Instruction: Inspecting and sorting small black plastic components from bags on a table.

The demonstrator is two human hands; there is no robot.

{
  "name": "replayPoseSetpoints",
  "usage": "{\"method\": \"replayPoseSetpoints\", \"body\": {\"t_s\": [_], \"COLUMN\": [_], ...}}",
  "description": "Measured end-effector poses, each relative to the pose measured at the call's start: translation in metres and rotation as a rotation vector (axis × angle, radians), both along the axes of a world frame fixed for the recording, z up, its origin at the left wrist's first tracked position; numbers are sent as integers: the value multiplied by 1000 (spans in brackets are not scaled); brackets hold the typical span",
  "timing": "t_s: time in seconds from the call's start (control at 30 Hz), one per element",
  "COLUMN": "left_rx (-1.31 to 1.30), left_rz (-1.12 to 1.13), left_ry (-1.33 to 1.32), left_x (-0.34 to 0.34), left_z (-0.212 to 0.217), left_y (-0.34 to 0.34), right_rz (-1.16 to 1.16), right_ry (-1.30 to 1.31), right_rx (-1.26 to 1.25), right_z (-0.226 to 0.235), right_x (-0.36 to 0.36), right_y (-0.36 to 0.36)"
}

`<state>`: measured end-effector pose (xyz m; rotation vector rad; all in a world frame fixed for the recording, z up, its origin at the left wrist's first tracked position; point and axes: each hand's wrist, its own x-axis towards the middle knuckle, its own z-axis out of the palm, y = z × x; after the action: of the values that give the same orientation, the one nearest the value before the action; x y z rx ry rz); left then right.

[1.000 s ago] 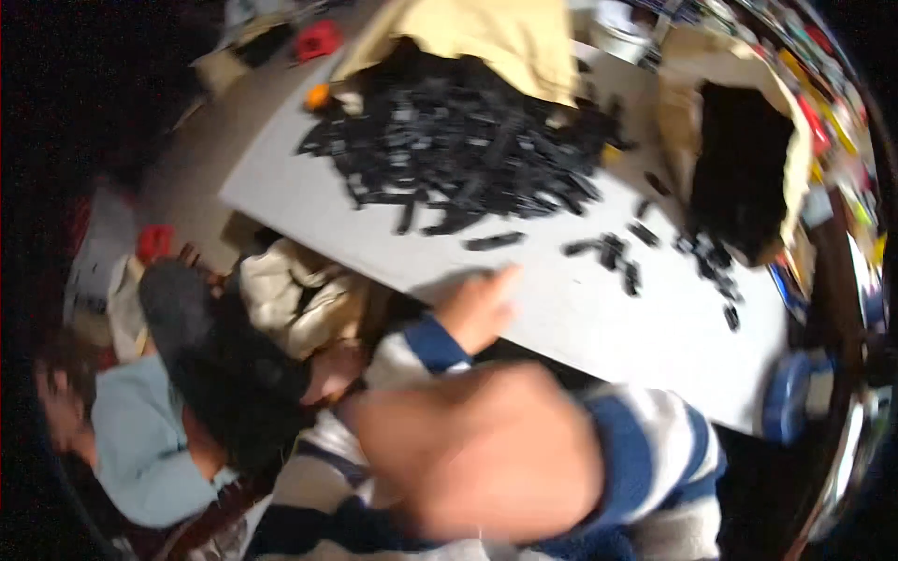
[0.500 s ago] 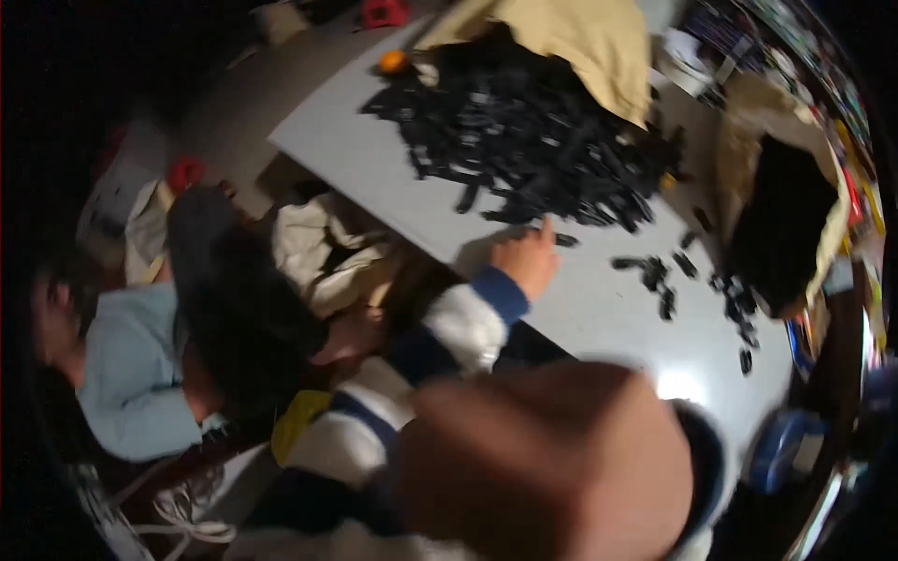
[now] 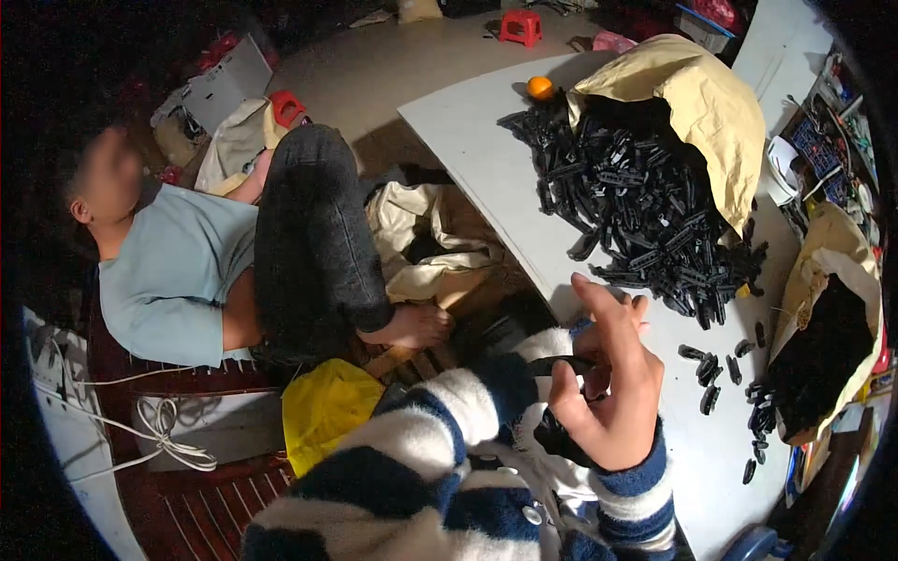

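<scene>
Near the table's front edge, my right hand is raised with its index finger stretched out and its thumb apart. It covers most of my left hand, whose fingertips peep out behind it. A thin black piece shows beside the right thumb, close to my left hand; which hand touches it, if either, I cannot tell. Beyond both hands lies a large heap of small black plastic clip-like parts on the grey table. Several loose parts are scattered to the right.
A tan sack lies open over the heap, beside an orange fruit. Another paper sack of black parts is at right. On the left a person sits on a wooden bench, a yellow bag nearby.
My left hand has drawn back from the heap's near edge toward me. My right hand has moved away from the camera and up beside it. The view has turned left.
</scene>
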<state>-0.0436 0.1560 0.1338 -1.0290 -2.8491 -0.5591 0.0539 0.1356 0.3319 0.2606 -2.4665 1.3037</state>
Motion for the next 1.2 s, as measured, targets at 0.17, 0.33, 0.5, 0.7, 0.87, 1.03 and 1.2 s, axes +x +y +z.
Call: {"method": "replayPoseSetpoints", "body": {"t_s": [0.17, 0.33, 0.5, 0.7, 0.87, 1.03, 1.2], "left_rx": [-18, -15, -44, 16, 271, 508, 751], "left_rz": [-56, -95, -92, -4, -217, -530, -533], "left_ry": [9, 81, 202, 89, -28, -683, -883], "left_x": [-1, 1, 3, 5, 9, 31, 57], "left_z": [5, 8, 21, 23, 8, 46, 47], "left_y": [9, 11, 11, 1, -20, -48, -64], "right_rz": [-74, -65, 21, 26, -211, -444, -686], "right_ry": [269, 425, 395, 354, 250, 72, -89], "right_rx": [146, 276, 347, 318, 63, -171, -699], "right_z": [-3, -15, 2, -8, -53, -98, -101], "right_x": [9, 4, 7, 15, 38, 74, 81], "right_y": [-16, -23, -21, -18, 14, 60, 69]}}
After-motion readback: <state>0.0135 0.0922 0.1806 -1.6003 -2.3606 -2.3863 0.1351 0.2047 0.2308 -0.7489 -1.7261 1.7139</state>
